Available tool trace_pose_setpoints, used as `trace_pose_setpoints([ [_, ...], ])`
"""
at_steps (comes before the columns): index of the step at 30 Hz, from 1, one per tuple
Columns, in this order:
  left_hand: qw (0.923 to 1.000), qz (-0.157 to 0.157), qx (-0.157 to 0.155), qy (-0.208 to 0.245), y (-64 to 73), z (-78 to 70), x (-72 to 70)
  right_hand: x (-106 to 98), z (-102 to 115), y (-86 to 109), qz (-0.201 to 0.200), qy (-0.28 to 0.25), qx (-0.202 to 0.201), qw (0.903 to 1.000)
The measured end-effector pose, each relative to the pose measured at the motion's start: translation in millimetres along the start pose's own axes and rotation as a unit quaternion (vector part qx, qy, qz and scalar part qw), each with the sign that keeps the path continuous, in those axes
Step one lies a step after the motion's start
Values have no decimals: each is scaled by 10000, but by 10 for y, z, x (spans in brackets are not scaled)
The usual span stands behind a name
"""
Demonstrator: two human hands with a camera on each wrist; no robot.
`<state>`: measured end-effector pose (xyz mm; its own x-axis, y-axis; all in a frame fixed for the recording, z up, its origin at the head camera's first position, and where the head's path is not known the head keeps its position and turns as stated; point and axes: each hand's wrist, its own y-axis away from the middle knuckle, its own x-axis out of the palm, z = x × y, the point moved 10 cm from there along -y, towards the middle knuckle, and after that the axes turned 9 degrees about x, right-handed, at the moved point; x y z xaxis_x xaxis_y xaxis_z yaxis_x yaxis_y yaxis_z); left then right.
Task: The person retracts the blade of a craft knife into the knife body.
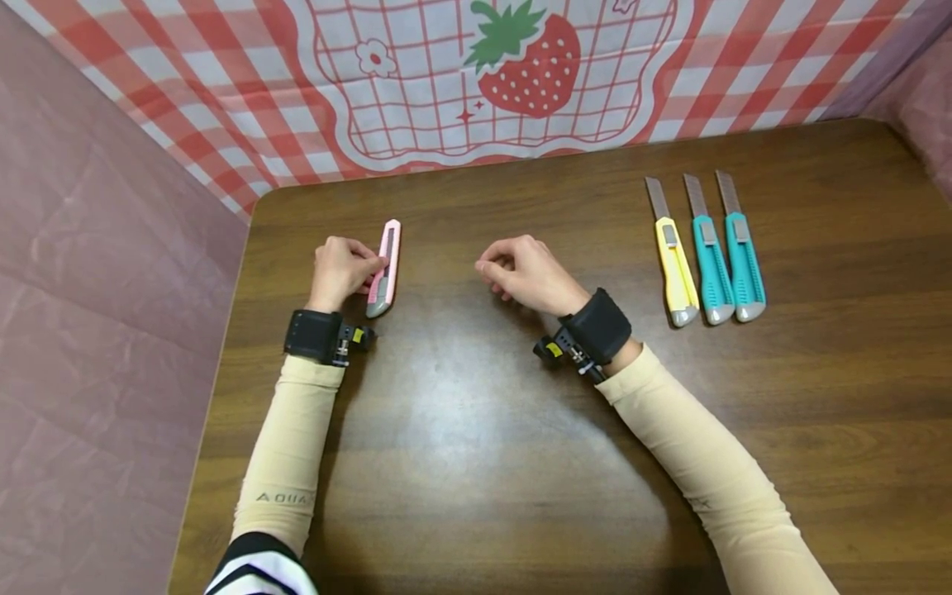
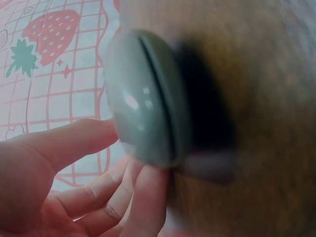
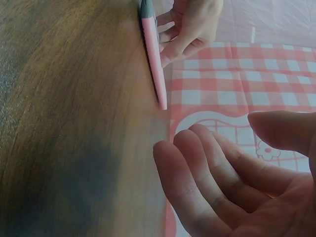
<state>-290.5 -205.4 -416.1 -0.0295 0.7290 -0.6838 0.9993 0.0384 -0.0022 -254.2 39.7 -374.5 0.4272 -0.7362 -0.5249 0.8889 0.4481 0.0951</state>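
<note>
A pink utility knife with a grey end cap lies at a slant on the left of the table, no blade showing past its tip. My left hand pinches it by its left side, the thumb on its upper face. Up close in the left wrist view, the rounded end cap stands between thumb and fingers. My right hand hovers over the middle of the table, fingers loosely bent and holding nothing. In the right wrist view its thumb and fingertips are apart.
On the right, a yellow utility knife and two teal ones, the nearer teal knife and the outer teal knife, lie side by side with blades out, pointing away. A strawberry-print checked cloth hangs behind the wooden table.
</note>
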Motion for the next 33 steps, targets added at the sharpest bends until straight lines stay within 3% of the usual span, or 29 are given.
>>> trace_pose_setpoints([
  [11,10000,49,-45,40,3,-9,5,-91,-29,-4,-84,-27,101,9999],
  [15,9999,36,-72,93,0,-19,-3,-309,-46,8,-398,-72,129,9991],
  [20,9995,-212,125,218,-7,-97,-52,-777,-122,74,-1219,163,83,9924],
  [26,9927,-825,883,48,52,-404,-194,-1415,-252,274,-2278,621,388,9710],
  [30,9814,-1233,1458,-195,136,-717,-251,-1747,-418,442,-2735,966,944,9523],
  [33,9747,-1259,1843,-98,201,-961,-201,-1919,-577,533,-2897,1269,1424,9379],
])
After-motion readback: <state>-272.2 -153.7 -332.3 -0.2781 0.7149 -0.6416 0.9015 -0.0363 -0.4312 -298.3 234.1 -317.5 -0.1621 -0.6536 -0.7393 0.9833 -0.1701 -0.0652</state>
